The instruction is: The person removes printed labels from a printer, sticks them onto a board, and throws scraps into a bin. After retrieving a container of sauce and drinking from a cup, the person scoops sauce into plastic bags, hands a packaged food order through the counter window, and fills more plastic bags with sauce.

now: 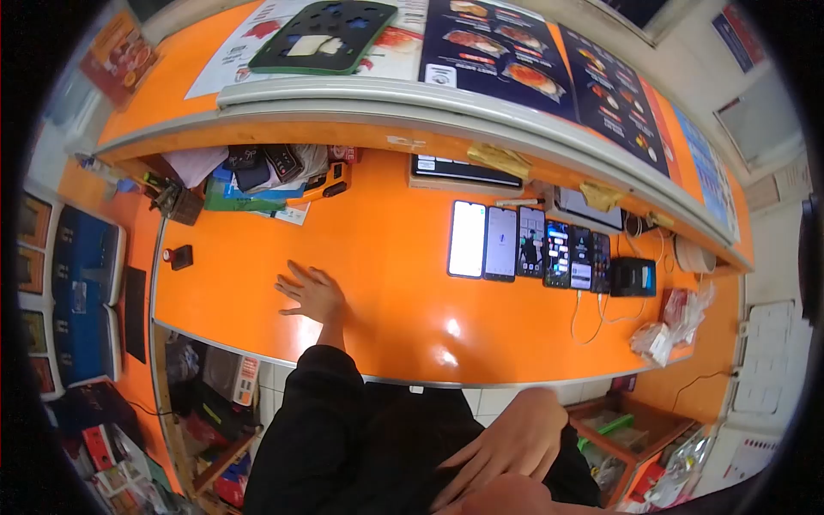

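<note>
My left hand (pixel 312 294) rests on the orange counter (pixel 386 318), left of the middle, with its fingers spread and nothing in it. Nearest to it on the left is a small black and red stamp (pixel 178 257). My right hand (pixel 506 446) lies low over my dark clothing, its fingers stretched out and nothing seen in it. Beyond it on the counter stands a row of several phones, from a white-screened one (pixel 467 239) to a dark one (pixel 600 263) at the right. A black device (pixel 633 277) lies beside the row.
A raised shelf (pixel 343 93) with menu sheets (pixel 506 53) and a dark green tray (pixel 326 34) spans the back. Under it are bags, a yellow-orange tool (pixel 330 183) and a tablet (pixel 463 170). Cables and a plastic bag (pixel 654 342) lie at the right.
</note>
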Tool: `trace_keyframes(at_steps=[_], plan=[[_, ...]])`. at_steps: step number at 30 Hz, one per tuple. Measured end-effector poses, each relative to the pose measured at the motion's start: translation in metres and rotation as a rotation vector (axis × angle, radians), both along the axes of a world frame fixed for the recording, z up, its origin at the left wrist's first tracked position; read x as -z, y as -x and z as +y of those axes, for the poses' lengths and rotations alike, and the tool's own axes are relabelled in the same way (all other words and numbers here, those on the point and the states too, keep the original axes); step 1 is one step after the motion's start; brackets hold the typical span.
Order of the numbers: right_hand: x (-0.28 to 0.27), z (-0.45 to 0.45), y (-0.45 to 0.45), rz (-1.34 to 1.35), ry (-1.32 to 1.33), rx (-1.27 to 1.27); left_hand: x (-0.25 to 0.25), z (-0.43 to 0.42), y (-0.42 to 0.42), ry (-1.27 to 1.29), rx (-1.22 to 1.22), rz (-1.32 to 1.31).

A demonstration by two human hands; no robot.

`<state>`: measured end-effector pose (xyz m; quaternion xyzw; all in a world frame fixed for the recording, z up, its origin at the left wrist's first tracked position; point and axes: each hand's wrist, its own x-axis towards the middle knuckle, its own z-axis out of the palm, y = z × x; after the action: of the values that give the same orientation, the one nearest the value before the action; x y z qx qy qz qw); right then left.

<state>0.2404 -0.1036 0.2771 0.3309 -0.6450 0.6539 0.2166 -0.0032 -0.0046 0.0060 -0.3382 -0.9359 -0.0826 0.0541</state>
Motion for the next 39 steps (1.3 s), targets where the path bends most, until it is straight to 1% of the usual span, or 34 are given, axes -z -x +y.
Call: trace_keyframes(at_steps=[1,3,4,5,6,7,9,10,12,13,15,16,18,19,21,22,24,25,27,28,30,31,33,34,36,37,39], plan=[[0.013,0.017,-0.022,-0.081,-0.104,-0.051,-0.002,0.0,0.0,0.003,0.005,-0.019],[0.05,0.061,-0.072,-0.392,0.1,-0.09,-0.005,0.0,0.0,0.019,0.011,-0.044],[0.055,0.074,-0.101,-0.592,0.342,0.291,-0.005,0.0,0.0,0.021,0.014,-0.045],[0.083,0.089,-0.135,-0.923,0.417,0.836,-0.005,0.0,-0.001,0.021,0.016,-0.045],[0.102,0.116,-0.13,-0.927,0.473,1.34,-0.005,0.0,-0.002,0.03,0.008,-0.052],[0.115,0.142,-0.126,-0.814,0.474,1.578,-0.006,0.0,-0.001,0.027,0.011,-0.066],[0.184,0.183,-0.161,-0.996,0.22,1.954,-0.009,0.001,0.0,0.03,0.003,-0.067],[0.19,0.196,-0.163,-0.998,0.227,1.94,-0.011,0.001,0.0,0.01,0.019,-0.076],[0.202,0.215,-0.168,-1.0,-0.617,2.071,-0.011,0.0,0.0,0.002,0.022,-0.082],[0.211,0.221,-0.17,-1.002,-0.613,2.057,-0.008,-0.001,0.001,0.006,0.025,-0.06],[0.221,0.231,-0.171,-1.237,-0.475,2.015,-0.006,0.0,0.0,0.012,0.022,-0.039],[0.221,0.232,-0.17,-1.238,-0.475,2.007,-0.007,0.0,0.001,0.001,0.034,-0.034],[0.216,0.232,-0.168,-1.295,-0.607,2.02,-0.008,-0.001,0.001,-0.003,0.039,-0.032],[0.215,0.232,-0.168,-1.298,-0.61,2.008,-0.008,-0.001,0.001,-0.02,0.046,-0.032],[0.215,0.234,-0.17,-1.436,-0.622,1.921,-0.006,-0.002,0.002,-0.029,0.041,-0.035],[0.214,0.235,-0.17,-1.441,-0.625,1.909,-0.004,-0.002,0.002,-0.044,0.047,-0.025],[0.214,0.238,-0.172,-1.547,-0.646,1.878,-0.004,-0.002,0.002,-0.059,0.054,-0.018],[0.221,0.239,-0.176,-1.549,-0.649,1.874,-0.006,-0.002,0.002,-0.054,0.055,-0.021],[0.234,0.242,-0.18,-1.417,-0.56,1.95,-0.006,-0.002,0.002,-0.048,0.052,-0.022],[0.235,0.244,-0.181,-1.417,-0.559,1.945,-0.005,-0.002,0.003,-0.04,0.052,-0.018],[0.239,0.243,-0.183,-1.305,-0.452,1.967,-0.002,-0.002,0.004,-0.026,0.053,-0.01],[0.241,0.243,-0.183,-1.306,-0.448,1.966,0.0,-0.002,0.004,-0.028,0.054,0.001],[0.24,0.244,-0.183,-1.347,-0.357,1.943,0.002,-0.002,0.005,-0.031,0.055,0.012],[0.239,0.243,-0.183,-1.347,-0.36,1.942,0.003,-0.003,0.005,-0.039,0.055,0.008],[0.234,0.241,-0.18,-1.223,-0.567,1.978,0.002,-0.003,0.005,-0.048,0.053,0.003],[0.231,0.241,-0.177,-1.222,-0.57,1.977,0.0,-0.003,0.005,-0.038,0.055,-0.003],[0.222,0.24,-0.169,-1.318,-0.479,1.986,-0.004,-0.002,0.004,-0.03,0.057,-0.008]])
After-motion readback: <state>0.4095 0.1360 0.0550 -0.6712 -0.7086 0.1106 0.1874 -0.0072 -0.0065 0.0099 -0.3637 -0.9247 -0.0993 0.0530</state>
